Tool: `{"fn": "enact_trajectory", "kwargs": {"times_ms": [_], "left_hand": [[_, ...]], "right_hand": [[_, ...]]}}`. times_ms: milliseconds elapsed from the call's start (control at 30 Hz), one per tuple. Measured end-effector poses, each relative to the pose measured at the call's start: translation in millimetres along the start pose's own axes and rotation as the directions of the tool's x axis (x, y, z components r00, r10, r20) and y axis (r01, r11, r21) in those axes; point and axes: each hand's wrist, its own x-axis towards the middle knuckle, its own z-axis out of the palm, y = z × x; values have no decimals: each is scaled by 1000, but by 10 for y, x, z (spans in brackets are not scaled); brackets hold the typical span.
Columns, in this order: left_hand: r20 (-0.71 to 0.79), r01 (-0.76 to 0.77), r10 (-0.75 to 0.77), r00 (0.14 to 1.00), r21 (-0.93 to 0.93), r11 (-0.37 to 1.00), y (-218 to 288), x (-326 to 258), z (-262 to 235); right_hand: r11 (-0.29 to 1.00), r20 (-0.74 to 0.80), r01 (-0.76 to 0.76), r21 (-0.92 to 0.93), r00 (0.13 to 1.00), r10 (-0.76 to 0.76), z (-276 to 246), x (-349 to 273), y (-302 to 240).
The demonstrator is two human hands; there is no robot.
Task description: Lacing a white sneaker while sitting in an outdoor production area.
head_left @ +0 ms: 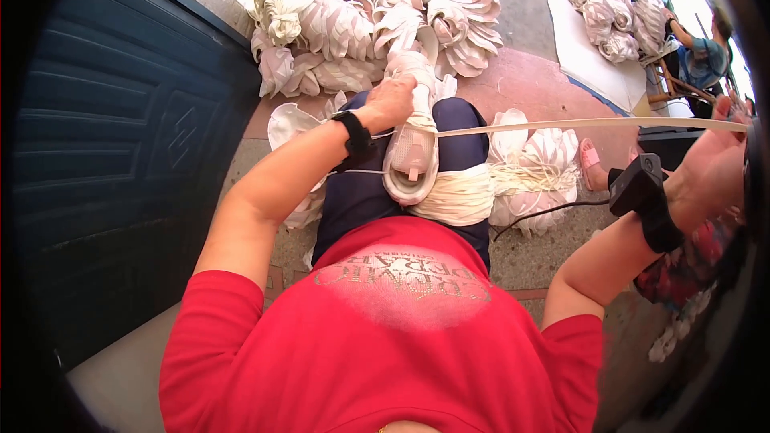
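Shoe (411,152), white, resting sole-up on the lap, held down at the far end by the left hand (391,101). Long axis running straight away from the body along the thighs, near end pointing back at the red shirt (385,329), far end tucked beneath the left fingers (401,88). Left fingers curled and pressed down over the upper part, clamped on it, directly above the far end. Long pale strip (593,123) leaving the shoe just below those fingers, stretched taut and nearly level off to the right, ending at the right hand (714,164). Right hand drawn well out to the side, far from the shoe, raised near the frame's edge; fingers cut off by the rim, so cannot tell for certain how closed, though the strip's tension suggests a grip on it. Strip's long axis crosswise to the shoe's, meeting it at roughly a right angle. Left hand by far the nearer to the shoe; right hand linked only through the strip. Beyond the left fingers, heaps of white shoe parts (377,24) on the ground; more beside the right knee (533,168).
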Motion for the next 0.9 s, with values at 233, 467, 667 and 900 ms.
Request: {"fn": "enact_trajectory", "kwargs": {"times_ms": [233,467,667,900], "left_hand": [[117,-120,106,987,121,985,-327,-213,-4],[238,89,38,970,-500,862,-396,-232,-130],[243,223,-71,967,-683,696,-405,-360,-142],[204,221,-99,974,-758,614,-390,-360,-126]], "right_hand": [[379,461,-922,77,370,807,456,-1338,709],[-50,484,-793,-608,-419,768,582,-2926,717],[-29,435,-768,-640,-392,810,778,-3368,753],[387,438,-301,-872,-126,890,901,-3678,929]]}}
